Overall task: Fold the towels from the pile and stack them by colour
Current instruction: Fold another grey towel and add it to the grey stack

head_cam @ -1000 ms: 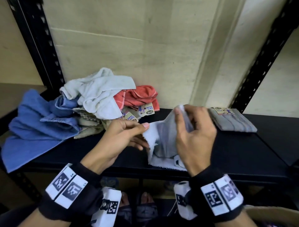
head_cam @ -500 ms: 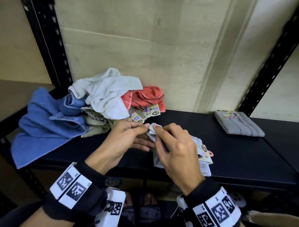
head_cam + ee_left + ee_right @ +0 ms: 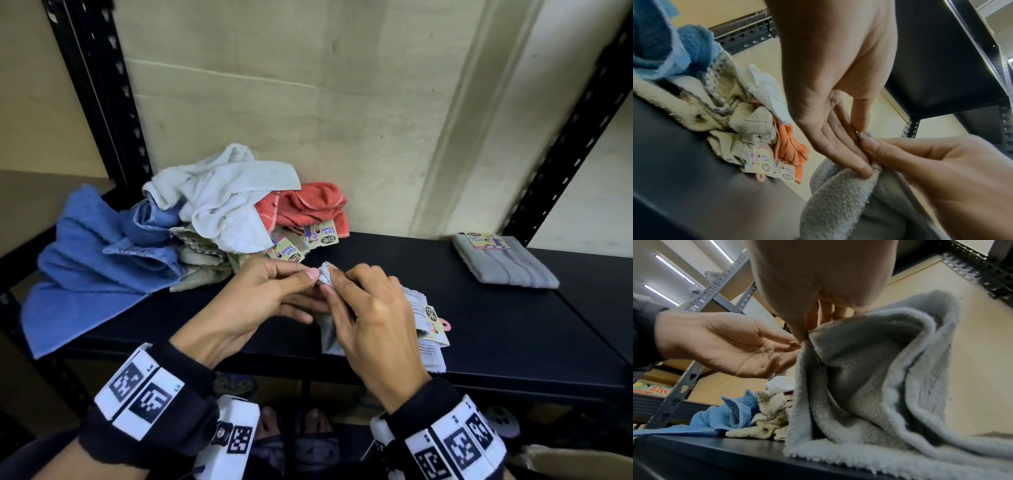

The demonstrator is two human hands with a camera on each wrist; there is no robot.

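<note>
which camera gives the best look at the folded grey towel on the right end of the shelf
The head view. The folded grey towel lies whole and unobstructed there at the right end of the black shelf, a paper label at its back edge. Neither wrist view shows it; both are filled by the hands and the grey towel they hold.

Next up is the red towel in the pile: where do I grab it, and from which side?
Take the red towel by its exposed right-hand folds, coming from the right front. The white towel drapes over its left end, and the wall stands close behind it.
</note>
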